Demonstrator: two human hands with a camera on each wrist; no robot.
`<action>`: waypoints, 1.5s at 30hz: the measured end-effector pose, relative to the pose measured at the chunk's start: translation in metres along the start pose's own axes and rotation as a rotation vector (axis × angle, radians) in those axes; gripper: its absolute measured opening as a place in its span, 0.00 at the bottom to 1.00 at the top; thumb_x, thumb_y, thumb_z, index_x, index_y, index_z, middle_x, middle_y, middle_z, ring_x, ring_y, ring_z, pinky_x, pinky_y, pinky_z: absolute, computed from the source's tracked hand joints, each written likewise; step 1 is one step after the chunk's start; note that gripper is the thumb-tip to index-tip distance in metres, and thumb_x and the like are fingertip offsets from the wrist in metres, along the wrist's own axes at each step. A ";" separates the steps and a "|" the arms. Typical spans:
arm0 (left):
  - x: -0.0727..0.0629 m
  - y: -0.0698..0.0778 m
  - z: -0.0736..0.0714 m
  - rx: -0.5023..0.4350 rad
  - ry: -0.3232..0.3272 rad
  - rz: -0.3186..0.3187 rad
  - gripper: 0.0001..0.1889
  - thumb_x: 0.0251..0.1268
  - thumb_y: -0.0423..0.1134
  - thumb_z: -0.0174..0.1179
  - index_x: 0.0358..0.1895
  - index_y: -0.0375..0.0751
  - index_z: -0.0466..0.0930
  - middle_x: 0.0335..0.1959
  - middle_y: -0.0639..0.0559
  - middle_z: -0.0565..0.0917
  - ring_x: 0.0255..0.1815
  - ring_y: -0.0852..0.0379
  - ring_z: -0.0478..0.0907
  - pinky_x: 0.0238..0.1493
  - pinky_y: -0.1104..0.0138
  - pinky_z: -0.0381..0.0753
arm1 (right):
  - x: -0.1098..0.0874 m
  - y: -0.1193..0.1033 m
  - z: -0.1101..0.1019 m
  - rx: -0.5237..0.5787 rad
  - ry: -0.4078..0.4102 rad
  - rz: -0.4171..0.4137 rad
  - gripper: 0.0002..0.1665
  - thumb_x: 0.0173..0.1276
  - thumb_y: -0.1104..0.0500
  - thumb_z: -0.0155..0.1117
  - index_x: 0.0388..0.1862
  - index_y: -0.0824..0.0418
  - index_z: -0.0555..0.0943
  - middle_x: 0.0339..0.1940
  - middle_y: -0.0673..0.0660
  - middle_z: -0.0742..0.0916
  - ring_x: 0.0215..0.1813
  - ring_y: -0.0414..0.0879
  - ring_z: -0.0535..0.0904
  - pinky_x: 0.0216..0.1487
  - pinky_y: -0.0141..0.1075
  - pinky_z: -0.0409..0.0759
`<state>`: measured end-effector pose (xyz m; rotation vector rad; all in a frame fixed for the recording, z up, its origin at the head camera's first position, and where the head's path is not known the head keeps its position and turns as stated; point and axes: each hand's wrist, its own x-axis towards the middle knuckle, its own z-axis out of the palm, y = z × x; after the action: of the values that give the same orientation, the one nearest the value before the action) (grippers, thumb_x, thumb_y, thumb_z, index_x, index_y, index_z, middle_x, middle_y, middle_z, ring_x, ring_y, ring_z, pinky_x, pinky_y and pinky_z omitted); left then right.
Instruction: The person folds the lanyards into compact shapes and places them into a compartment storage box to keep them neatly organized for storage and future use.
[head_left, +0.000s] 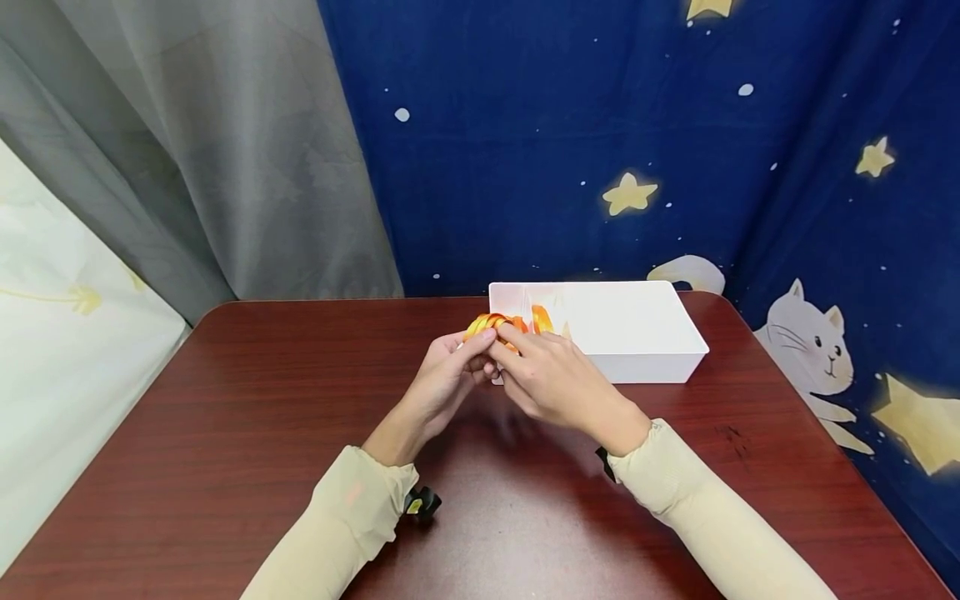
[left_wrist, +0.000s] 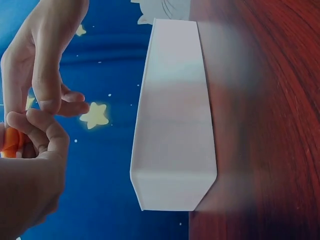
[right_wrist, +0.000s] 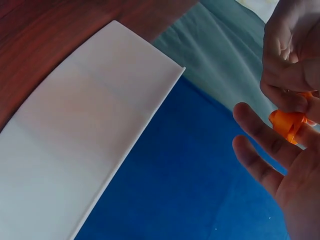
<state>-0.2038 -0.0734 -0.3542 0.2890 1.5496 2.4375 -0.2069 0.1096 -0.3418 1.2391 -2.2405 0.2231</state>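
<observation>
A shiny yellow-orange ribbon [head_left: 491, 321], bunched in loops, is between the two hands in the head view. The left hand [head_left: 448, 371] pinches it between thumb and fingers from the left. From the other side, the right hand [head_left: 558, 379] pinches the ribbon by thumb and forefinger. In the right wrist view, two other fingers [right_wrist: 260, 132] of the right hand stand out straight, beside an orange fold of the ribbon [right_wrist: 287, 124]. Another orange strip [head_left: 542, 318] shows behind the right hand. Part of the ribbon is hidden by the fingers.
Just beyond the hands, a white open box [head_left: 645, 367] stands near the back edge of the reddish-brown table [head_left: 300, 417]. Behind it hang a blue curtain [head_left: 510, 167] with stars and a grey curtain [head_left: 247, 167].
</observation>
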 end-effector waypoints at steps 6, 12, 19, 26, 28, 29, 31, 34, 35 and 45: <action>0.001 0.001 0.000 0.003 0.008 -0.019 0.09 0.74 0.38 0.56 0.43 0.35 0.79 0.27 0.53 0.82 0.25 0.62 0.74 0.34 0.71 0.76 | -0.002 0.000 0.001 -0.011 -0.009 0.006 0.24 0.65 0.60 0.61 0.60 0.63 0.77 0.56 0.58 0.80 0.41 0.51 0.84 0.41 0.49 0.82; 0.001 0.002 0.000 0.009 0.038 -0.034 0.09 0.74 0.38 0.55 0.41 0.36 0.80 0.26 0.53 0.81 0.24 0.61 0.73 0.32 0.70 0.76 | -0.004 0.000 0.002 -0.023 -0.012 0.000 0.26 0.65 0.59 0.62 0.62 0.63 0.76 0.58 0.59 0.80 0.41 0.52 0.84 0.42 0.49 0.81; 0.003 0.001 -0.001 0.058 0.088 -0.050 0.09 0.73 0.37 0.55 0.36 0.36 0.81 0.23 0.53 0.80 0.22 0.62 0.73 0.30 0.71 0.76 | -0.005 -0.001 0.005 -0.029 0.012 -0.050 0.27 0.63 0.59 0.64 0.61 0.64 0.76 0.57 0.59 0.80 0.33 0.51 0.82 0.40 0.45 0.81; 0.004 0.002 0.000 0.064 0.100 -0.071 0.09 0.72 0.36 0.54 0.34 0.36 0.80 0.23 0.52 0.79 0.21 0.62 0.72 0.29 0.71 0.76 | -0.007 0.000 0.007 0.004 0.033 -0.071 0.29 0.61 0.60 0.65 0.62 0.64 0.76 0.56 0.58 0.80 0.33 0.50 0.81 0.40 0.44 0.81; 0.004 0.003 0.000 0.056 0.103 -0.079 0.09 0.72 0.36 0.54 0.35 0.36 0.80 0.23 0.52 0.80 0.21 0.61 0.72 0.29 0.72 0.76 | -0.007 0.000 0.008 0.016 0.041 -0.072 0.29 0.62 0.59 0.64 0.63 0.64 0.76 0.56 0.58 0.80 0.35 0.51 0.82 0.41 0.45 0.81; 0.004 0.003 0.000 0.047 0.104 -0.084 0.09 0.72 0.36 0.54 0.35 0.36 0.80 0.23 0.52 0.80 0.21 0.61 0.72 0.29 0.71 0.76 | -0.008 0.000 0.008 0.025 0.045 -0.071 0.29 0.62 0.58 0.64 0.63 0.64 0.75 0.56 0.58 0.81 0.36 0.51 0.82 0.42 0.45 0.81; 0.003 0.004 -0.001 0.030 0.105 -0.096 0.09 0.72 0.36 0.53 0.35 0.37 0.80 0.24 0.52 0.80 0.21 0.61 0.72 0.29 0.71 0.76 | -0.009 0.000 0.009 0.050 0.052 -0.065 0.29 0.64 0.57 0.63 0.64 0.63 0.75 0.56 0.58 0.81 0.38 0.51 0.83 0.42 0.46 0.81; 0.003 0.004 -0.003 -0.008 0.094 -0.102 0.10 0.73 0.36 0.52 0.35 0.38 0.81 0.25 0.52 0.80 0.22 0.60 0.72 0.30 0.70 0.75 | -0.010 0.001 0.010 0.125 0.055 -0.036 0.29 0.68 0.55 0.60 0.67 0.61 0.73 0.57 0.57 0.81 0.42 0.49 0.83 0.44 0.47 0.81; 0.003 0.004 -0.003 -0.019 0.086 -0.100 0.10 0.74 0.36 0.51 0.35 0.38 0.81 0.25 0.52 0.80 0.22 0.60 0.72 0.31 0.70 0.75 | -0.011 0.002 0.010 0.165 0.055 -0.018 0.29 0.70 0.54 0.59 0.68 0.60 0.73 0.58 0.57 0.82 0.45 0.49 0.83 0.46 0.48 0.80; -0.001 0.005 -0.006 0.009 -0.034 -0.030 0.08 0.77 0.34 0.51 0.46 0.35 0.79 0.27 0.52 0.79 0.26 0.60 0.73 0.35 0.70 0.76 | -0.007 0.000 0.012 0.818 0.271 0.172 0.19 0.76 0.72 0.48 0.62 0.66 0.74 0.51 0.61 0.86 0.35 0.44 0.86 0.44 0.36 0.82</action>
<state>-0.2054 -0.0806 -0.3524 0.3041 1.5397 2.3912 -0.2091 0.1102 -0.3557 1.2745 -2.0564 1.3908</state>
